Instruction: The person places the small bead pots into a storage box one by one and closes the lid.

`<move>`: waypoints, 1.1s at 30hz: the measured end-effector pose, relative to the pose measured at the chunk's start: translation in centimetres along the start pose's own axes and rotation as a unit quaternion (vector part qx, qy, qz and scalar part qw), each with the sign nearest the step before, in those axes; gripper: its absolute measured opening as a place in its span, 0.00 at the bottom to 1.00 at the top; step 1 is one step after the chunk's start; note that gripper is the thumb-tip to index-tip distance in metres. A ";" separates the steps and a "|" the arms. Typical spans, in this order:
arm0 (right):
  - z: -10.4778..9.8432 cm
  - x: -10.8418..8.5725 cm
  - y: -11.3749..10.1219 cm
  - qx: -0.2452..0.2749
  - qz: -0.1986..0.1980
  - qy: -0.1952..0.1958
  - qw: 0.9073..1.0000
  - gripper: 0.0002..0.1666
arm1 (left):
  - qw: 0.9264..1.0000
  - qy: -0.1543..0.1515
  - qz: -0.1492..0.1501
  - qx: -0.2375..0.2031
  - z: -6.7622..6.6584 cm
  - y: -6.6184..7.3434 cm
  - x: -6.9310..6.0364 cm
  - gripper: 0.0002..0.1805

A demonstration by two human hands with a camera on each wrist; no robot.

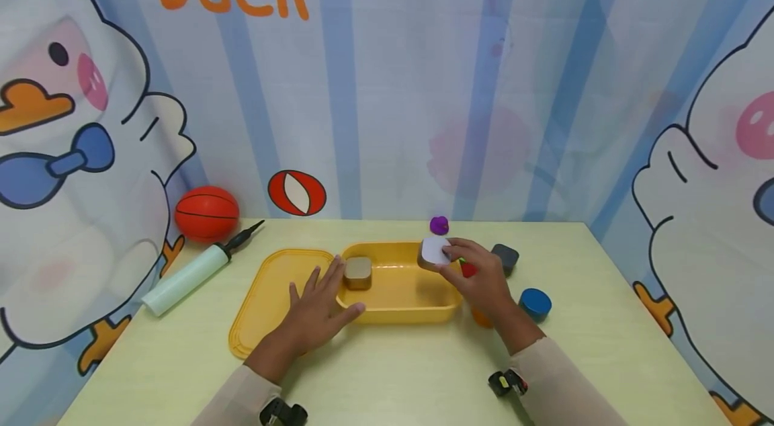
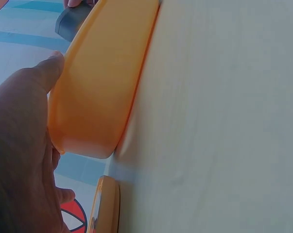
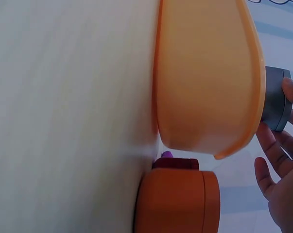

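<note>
In the head view, a yellow container [image 1: 399,315] stands on the table with a tan block-shaped piece [image 1: 358,273] inside at its left end. My left hand [image 1: 317,312] lies with spread fingers against the container's left side; the left wrist view shows its thumb [image 2: 51,68] at the rim. Above the container's right end, my right hand [image 1: 484,278] pinches a rounded grey piece with a pale top [image 1: 434,252] between thumb and fingers. From the right wrist, this dark-looking piece [image 3: 276,99] is partly hidden behind the container wall [image 3: 209,77].
A yellow lid [image 1: 266,305] lies left of the container. Farther left are a red ball [image 1: 207,214] and a pale green pump [image 1: 187,279]. To the right stand a dark piece [image 1: 504,259], a blue one [image 1: 535,304] and an orange one [image 1: 482,318]; a purple object [image 1: 439,225] is behind.
</note>
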State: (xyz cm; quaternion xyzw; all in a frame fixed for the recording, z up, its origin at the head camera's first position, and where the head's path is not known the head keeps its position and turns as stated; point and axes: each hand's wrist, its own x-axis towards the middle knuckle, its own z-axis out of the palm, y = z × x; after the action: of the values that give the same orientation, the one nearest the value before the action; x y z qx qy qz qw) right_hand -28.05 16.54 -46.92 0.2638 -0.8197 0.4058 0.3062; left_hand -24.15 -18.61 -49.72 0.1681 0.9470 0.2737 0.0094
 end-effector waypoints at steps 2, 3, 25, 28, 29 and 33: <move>0.4 0.2 -0.3 0.008 0.007 -0.007 1.000 0.20 | 1.000 0.000 0.000 -0.003 -0.1 0.0 0.0 0.53; 0.6 0.3 -0.5 0.012 0.011 -0.013 1.000 0.20 | 1.000 0.000 0.000 -0.004 -0.1 0.0 0.0 0.53; 3.2 0.9 -2.2 0.033 0.058 -0.122 0.990 0.19 | 1.000 0.002 -0.004 0.001 -0.2 0.2 -0.1 0.54; 3.3 1.0 -2.5 0.035 0.056 -0.147 0.987 0.18 | 1.000 0.002 -0.003 0.002 -0.2 0.3 -0.1 0.53; 3.4 1.0 -2.6 0.037 0.055 -0.156 0.986 0.17 | 1.000 0.001 -0.005 0.003 -0.2 0.3 -0.1 0.53; 3.6 1.2 -2.9 0.049 0.055 -0.189 0.979 0.17 | 1.000 -0.005 -0.009 0.006 -0.3 0.3 -0.1 0.53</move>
State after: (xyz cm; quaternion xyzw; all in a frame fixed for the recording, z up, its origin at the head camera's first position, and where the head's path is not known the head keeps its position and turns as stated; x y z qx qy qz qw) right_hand -27.94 11.81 -46.29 0.3054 -0.8550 0.4046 0.1098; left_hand -24.04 -18.53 -49.36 0.1612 0.9500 0.2669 0.0151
